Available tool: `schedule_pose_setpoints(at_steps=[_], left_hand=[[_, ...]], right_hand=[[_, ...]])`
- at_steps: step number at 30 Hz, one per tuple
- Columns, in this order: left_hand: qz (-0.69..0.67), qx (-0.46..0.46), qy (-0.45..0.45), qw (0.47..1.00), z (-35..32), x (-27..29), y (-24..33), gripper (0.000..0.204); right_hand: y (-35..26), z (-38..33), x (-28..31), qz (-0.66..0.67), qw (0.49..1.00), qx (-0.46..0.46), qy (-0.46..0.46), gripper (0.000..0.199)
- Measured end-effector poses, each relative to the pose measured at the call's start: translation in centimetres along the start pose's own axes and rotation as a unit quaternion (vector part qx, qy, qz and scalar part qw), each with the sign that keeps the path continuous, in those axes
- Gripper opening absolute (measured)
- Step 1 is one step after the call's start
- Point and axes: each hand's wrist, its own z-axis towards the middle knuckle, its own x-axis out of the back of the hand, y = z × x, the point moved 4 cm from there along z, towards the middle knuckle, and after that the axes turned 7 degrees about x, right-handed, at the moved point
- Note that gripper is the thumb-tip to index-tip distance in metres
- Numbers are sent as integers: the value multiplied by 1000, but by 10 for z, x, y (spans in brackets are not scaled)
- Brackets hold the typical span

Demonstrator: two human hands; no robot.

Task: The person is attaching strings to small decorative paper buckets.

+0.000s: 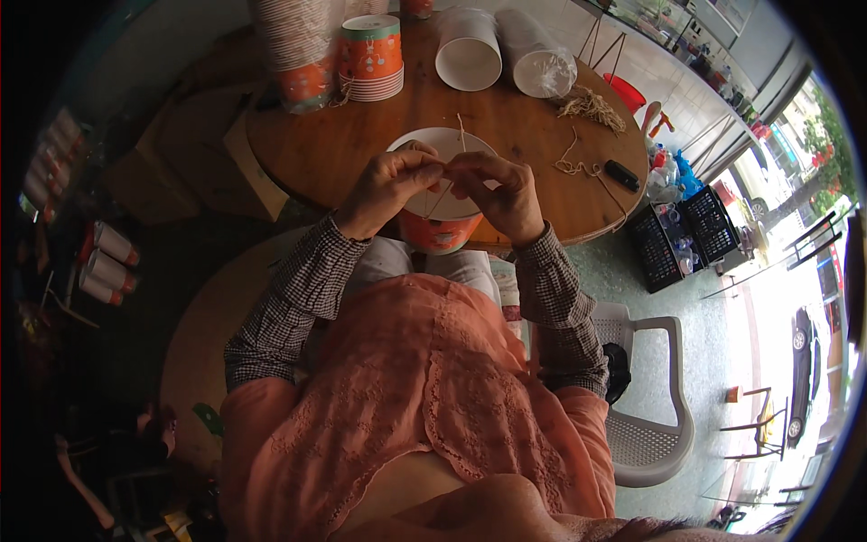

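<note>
Over the open top of a paper tub (437,237), white inside and orange outside, both my hands meet with their fingertips together. My left hand (386,188) pinches a thin pale string (461,126) between thumb and forefinger. My right hand (508,197) is closed in a pinch on the string as well, close against the left fingertips. One end of the string sticks up past the tub's far rim, and another part hangs down across its mouth. The exact point where the fingers hold it is hidden. The tub stands upright at the near edge of the round wooden table (334,172).
Stacked orange paper tubs (372,54) and plastic-wrapped white tubs (468,63) stand or lie at the table's far side. On its right are a bundle of string (596,108), loose string and a black object (621,175). A black crate (657,244) and grey chair (673,361) are at right.
</note>
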Motion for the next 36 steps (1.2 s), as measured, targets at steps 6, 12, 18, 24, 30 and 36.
schedule_pose_setpoints(at_steps=[6,12,18,24,30,36], left_hand=[[10,-18,32,999,-2,-6,2,13],[150,-105,82,980,-4,-2,4,12],[274,-175,110,939,-16,-11,20,9],[369,-242,114,890,-28,-28,16,5],[69,-31,44,996,-14,-10,-3,20],[116,-22,40,992,4,-13,-1,23]], right_hand=[[10,-4,-1,51,997,-5,62,10],[13,-8,-3,30,996,5,87,9],[-1,-8,-3,-61,992,1,106,7],[-1,-12,-13,-189,972,6,139,4],[-6,-7,-12,-177,974,46,134,9],[-6,-6,-9,-127,985,3,120,12]])
